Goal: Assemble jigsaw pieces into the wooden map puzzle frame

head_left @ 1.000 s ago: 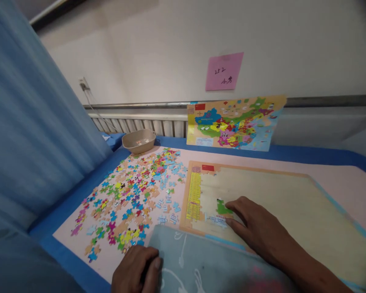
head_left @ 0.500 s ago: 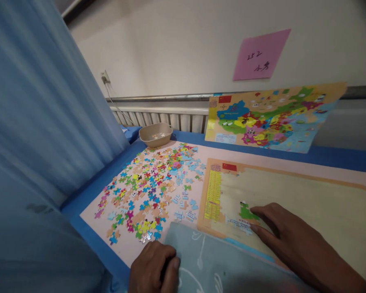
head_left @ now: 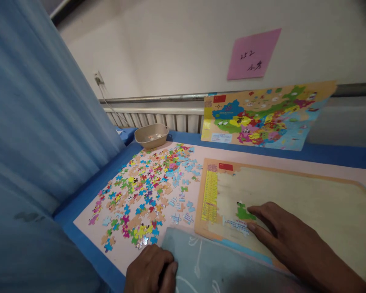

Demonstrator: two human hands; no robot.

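Note:
My right hand is over the puzzle board, its thumb and forefinger gripping the right edge of a green puzzle piece cluster. Just below that cluster lies a strip of joined pale puzzle pieces with printed text. My left hand is curled closed beside the left edge of a grey-blue sheet with white line drawings. Whatever its fingers may hold is hidden. Left of the board, many loose jigsaw pieces are spread on a pink mat.
A beige basket with a few pieces inside stands behind the loose pieces. The colourful map picture leans against the wall rail. At left hangs a blue curtain. A pink note is stuck to the wall.
The whole view has shifted slightly, so the scene sits a little further left. Both hands keep nearly the same pose, the right still at the green pieces.

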